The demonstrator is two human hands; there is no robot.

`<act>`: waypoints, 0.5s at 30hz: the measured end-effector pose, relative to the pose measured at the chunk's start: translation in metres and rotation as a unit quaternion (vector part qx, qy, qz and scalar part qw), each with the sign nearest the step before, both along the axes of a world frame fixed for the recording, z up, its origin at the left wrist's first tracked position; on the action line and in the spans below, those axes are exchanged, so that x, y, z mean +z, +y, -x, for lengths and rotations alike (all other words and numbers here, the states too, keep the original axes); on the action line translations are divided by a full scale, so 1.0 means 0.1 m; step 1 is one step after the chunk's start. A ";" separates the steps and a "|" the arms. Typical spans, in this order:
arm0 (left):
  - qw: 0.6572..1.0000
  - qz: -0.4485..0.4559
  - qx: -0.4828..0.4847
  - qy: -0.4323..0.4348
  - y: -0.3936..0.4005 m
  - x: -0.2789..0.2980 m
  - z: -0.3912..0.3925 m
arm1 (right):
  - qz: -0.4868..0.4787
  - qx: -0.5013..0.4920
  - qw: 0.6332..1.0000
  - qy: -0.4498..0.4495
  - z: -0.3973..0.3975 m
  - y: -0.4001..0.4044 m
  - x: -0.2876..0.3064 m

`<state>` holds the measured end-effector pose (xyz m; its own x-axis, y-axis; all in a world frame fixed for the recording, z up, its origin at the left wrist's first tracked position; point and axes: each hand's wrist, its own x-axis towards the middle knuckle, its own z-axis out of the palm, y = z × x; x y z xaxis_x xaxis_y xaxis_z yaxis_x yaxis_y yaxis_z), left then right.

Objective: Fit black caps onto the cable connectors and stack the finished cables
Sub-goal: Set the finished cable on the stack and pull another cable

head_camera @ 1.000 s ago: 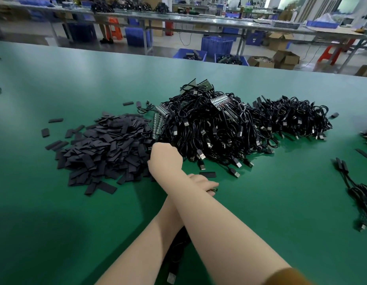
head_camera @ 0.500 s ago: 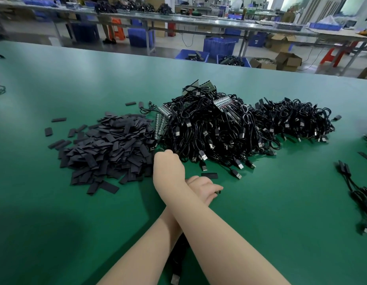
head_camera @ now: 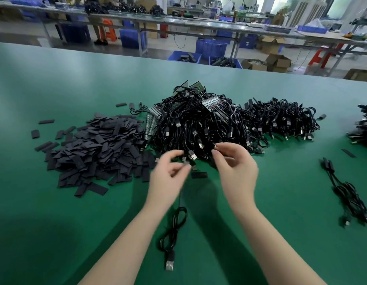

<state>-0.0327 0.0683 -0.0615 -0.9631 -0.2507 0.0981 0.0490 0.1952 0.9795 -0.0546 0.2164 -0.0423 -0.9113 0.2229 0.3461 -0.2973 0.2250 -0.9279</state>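
The cable (head_camera: 174, 227) in hand hung from the left hand (head_camera: 168, 177), its loop trailing down onto the green table (head_camera: 55, 233) and ending in a bare USB plug (head_camera: 169, 263) near the front edge. That hand's fingers were curled and pinched its upper end, though motion blur hid exactly what sat between them. The right hand (head_camera: 236, 171) was held just beside it, thumb and forefinger pinched on something small and dark, perhaps a cap; I could not tell for certain. The two hands were close but apart.

The likeliest trouble, I judged, was a misaligned fit: with the connector end so small and both hands raised off the table, a cap offered at a tilt could jam or slip from the fingers and drop among the loose ones. The dangling loop might also snag the big heap of uncapped cables (head_camera: 199, 124) right behind the hands and drag others out of it. The pile of black caps (head_camera: 96, 153) lay to the left, touching that heap, so finished and unfinished pieces could be mixed up. A small bunch of cables (head_camera: 347, 194) lay well apart on the right.

As for containers, blue bins (head_camera: 184, 56) stood on the floor beyond the table holding dark parts, and open cardboard boxes (head_camera: 278, 61) sat near them, contents unclear.
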 end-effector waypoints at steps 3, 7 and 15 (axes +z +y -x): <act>0.974 -0.210 0.045 -0.067 -0.26 0.16 0.14 | 0.033 -0.055 0.997 -0.046 -0.01 0.32 -0.23; 0.966 -0.235 0.110 0.007 -0.62 0.62 0.16 | 0.054 -0.097 0.991 -0.078 -0.04 0.47 -0.47; 0.911 0.321 0.110 0.233 -0.17 0.68 0.07 | 0.085 -0.104 0.988 -0.080 -0.01 0.50 -0.54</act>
<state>-0.0396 0.0512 0.0065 -0.7119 -0.1801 0.6788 0.3214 0.7759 0.5429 -0.0534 0.2669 -0.0967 -0.8801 0.4526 0.1435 -0.1082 0.1031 -0.9888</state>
